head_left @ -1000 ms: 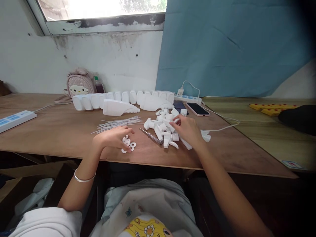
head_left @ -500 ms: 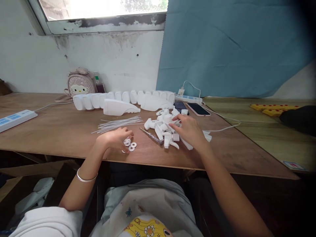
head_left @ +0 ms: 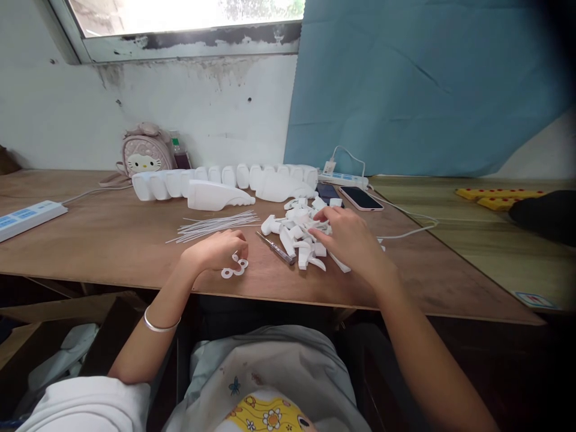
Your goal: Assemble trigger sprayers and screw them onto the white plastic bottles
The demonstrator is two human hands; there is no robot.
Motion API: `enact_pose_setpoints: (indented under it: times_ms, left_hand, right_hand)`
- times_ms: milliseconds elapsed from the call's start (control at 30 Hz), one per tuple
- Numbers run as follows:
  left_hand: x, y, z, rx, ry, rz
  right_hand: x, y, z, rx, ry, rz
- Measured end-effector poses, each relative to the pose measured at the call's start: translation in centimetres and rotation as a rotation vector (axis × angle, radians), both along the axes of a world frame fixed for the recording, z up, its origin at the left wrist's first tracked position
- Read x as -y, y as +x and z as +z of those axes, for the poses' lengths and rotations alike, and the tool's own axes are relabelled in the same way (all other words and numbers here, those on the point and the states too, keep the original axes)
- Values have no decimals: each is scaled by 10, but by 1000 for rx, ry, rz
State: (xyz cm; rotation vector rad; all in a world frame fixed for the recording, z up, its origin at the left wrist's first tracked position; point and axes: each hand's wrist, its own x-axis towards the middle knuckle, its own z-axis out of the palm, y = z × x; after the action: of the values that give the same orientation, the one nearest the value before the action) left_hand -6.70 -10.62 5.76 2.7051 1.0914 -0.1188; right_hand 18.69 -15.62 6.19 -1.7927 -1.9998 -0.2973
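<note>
My left hand (head_left: 224, 249) is closed at the front of the table, its fingertips bent down around a small white ring washer (head_left: 234, 258). Several more flat washers (head_left: 227, 273) lie just under and beside the fingers. My right hand (head_left: 351, 237) reaches over the right side of a pile of white plastic trigger sprayer heads (head_left: 297, 231). Its thumb and index finger curve around a white sprayer head in the pile, which the hand partly hides. Between the hands lies a slim screwdriver (head_left: 276, 248) with a clear handle.
Thin white tubes (head_left: 211, 226) lie behind my left hand. White bottles (head_left: 216, 195) lie in front of a row of more bottles (head_left: 243, 176). Phones (head_left: 361, 198), a power strip (head_left: 31, 217), a cable and a pink bag (head_left: 146, 153) are around. The table's front edge is close.
My left hand has moved slightly right and its fingers have curled in over the washers; one washer below now shows fully. My right hand stays at the pile, its wrist shifted slightly right.
</note>
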Motion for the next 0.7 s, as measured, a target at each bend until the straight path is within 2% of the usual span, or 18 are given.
enact_pose_setpoints:
  times_ms: [167, 333, 433, 533, 700]
  left_hand:
    - [-1, 2, 1, -12, -3, -20]
    - [-2, 1, -2, 18, 14, -10]
    - [-3, 1, -4, 46, -44, -27]
    - [-2, 2, -3, 72, -93, -36]
    - [-1, 3, -1, 152, -4, -65]
  right_hand:
    - [19, -8, 16, 140, 6, -76]
    - [32, -11, 26, 244, -305, -106]
    - [34, -12, 25, 311, -463, -96]
    - [32, -14, 22, 326, -541, -83]
    - [26, -18, 15, 339, -596, -36]
